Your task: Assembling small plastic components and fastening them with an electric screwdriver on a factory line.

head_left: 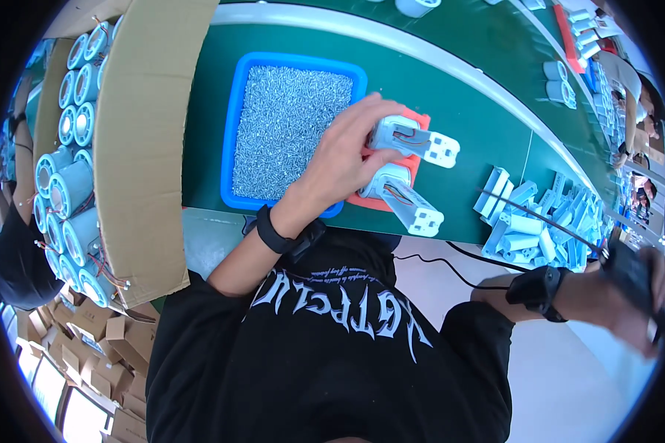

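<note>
My left hand (pixel 347 151) grips the upper of two pale-blue plastic housings (pixel 391 135), thumb on its near side and fingers over its far side. A narrow arm with a white perforated end sticks out from it to the right, and wires show inside. Just below lies a second housing (pixel 403 196) of the same shape. Both rest in an orange-red fixture (pixel 369 201), partly hidden by the hand. Off at the far right, my right hand (pixel 643 303) is wrapped round a dark power screwdriver (pixel 628 277), slightly blurred, its long thin bit pointing left over the table.
A blue tray (pixel 229 140) of small metal screws stands left of the fixture. Further left is a cardboard box (pixel 148 148) holding pale-blue cylinders with wires. Loose pale-blue plastic pieces (pixel 524 225) lie heaped at the right. Other people work at both sides.
</note>
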The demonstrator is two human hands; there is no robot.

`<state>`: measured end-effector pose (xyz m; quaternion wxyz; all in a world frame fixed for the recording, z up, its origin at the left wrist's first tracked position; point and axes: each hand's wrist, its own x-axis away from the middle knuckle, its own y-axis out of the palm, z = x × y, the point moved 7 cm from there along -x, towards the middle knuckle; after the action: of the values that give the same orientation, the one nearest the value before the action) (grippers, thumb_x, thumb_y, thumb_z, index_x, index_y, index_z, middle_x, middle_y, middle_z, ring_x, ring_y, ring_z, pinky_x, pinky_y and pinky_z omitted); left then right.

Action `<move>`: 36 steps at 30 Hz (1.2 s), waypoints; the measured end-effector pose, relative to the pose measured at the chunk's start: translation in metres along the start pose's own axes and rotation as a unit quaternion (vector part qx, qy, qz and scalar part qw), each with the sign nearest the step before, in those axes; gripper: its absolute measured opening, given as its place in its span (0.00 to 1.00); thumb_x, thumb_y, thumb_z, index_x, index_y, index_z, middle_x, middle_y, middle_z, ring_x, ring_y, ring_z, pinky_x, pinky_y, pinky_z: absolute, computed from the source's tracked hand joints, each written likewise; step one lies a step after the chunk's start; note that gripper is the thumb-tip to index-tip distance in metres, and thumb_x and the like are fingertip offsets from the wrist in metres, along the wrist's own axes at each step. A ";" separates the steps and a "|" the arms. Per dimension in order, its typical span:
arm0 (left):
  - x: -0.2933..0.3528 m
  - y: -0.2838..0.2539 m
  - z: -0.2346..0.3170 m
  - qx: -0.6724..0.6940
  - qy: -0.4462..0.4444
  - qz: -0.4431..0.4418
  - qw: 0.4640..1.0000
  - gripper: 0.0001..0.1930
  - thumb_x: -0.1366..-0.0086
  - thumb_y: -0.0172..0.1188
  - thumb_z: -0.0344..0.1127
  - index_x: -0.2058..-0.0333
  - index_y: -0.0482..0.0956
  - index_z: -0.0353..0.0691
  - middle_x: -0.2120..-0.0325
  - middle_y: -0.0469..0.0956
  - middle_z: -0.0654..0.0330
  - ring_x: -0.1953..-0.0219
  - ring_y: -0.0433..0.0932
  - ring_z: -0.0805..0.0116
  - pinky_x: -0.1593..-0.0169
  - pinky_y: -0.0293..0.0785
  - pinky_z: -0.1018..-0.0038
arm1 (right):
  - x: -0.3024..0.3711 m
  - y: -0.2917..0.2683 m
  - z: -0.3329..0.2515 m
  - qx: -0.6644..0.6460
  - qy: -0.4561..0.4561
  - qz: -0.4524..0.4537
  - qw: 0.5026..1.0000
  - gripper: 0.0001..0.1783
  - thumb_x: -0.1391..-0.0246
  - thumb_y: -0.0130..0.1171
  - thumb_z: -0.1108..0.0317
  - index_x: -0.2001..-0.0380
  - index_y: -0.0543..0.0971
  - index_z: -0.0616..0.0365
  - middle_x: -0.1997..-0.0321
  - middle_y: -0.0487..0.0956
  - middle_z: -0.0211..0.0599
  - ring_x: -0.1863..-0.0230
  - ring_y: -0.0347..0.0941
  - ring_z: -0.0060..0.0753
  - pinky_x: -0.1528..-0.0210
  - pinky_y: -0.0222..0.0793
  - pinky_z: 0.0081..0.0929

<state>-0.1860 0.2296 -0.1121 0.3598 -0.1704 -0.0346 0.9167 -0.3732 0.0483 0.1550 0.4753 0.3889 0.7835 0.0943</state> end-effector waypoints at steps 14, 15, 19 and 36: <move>-0.010 -0.002 0.012 0.111 -0.064 -0.072 0.989 0.23 0.52 0.68 0.36 0.56 0.74 0.38 0.55 0.73 0.54 0.49 0.70 0.55 0.46 0.65 0.61 | 0.227 -0.101 0.209 0.386 0.568 -0.179 0.705 0.27 0.54 0.64 0.67 0.55 0.61 0.63 0.71 0.72 0.37 0.70 0.72 0.28 0.68 0.70 0.31; -0.020 -0.011 0.009 0.308 -0.173 0.022 0.935 0.22 0.49 0.67 0.35 0.55 0.73 0.35 0.56 0.74 0.53 0.51 0.72 0.60 0.46 0.65 0.64 | 0.223 -0.104 0.208 0.385 0.563 -0.173 0.711 0.27 0.54 0.64 0.67 0.55 0.61 0.63 0.71 0.72 0.37 0.70 0.72 0.28 0.68 0.70 0.31; -0.182 -0.036 0.113 -0.132 0.202 0.037 0.970 0.19 0.45 0.62 0.39 0.57 0.74 0.35 0.60 0.76 0.51 0.57 0.76 0.55 0.54 0.70 0.65 | 0.224 -0.114 0.207 0.328 0.589 -0.157 0.722 0.28 0.52 0.63 0.64 0.55 0.61 0.66 0.71 0.73 0.41 0.68 0.74 0.37 0.67 0.70 0.35; -0.537 0.094 -0.202 -0.727 0.131 -0.116 0.664 0.17 0.41 0.50 0.39 0.54 0.76 0.47 0.48 0.70 0.60 0.41 0.62 0.58 0.39 0.44 0.41 | 0.189 -0.120 0.214 0.567 0.437 -0.262 0.647 0.34 0.60 0.65 0.58 0.55 0.64 0.68 0.60 0.69 0.56 0.68 0.72 0.57 0.67 0.70 0.42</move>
<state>0.1878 -0.2127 -0.1650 0.2253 -0.4908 -0.6624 0.5192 -0.3074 0.0512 -0.1478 -0.2304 0.2746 0.8703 -0.3377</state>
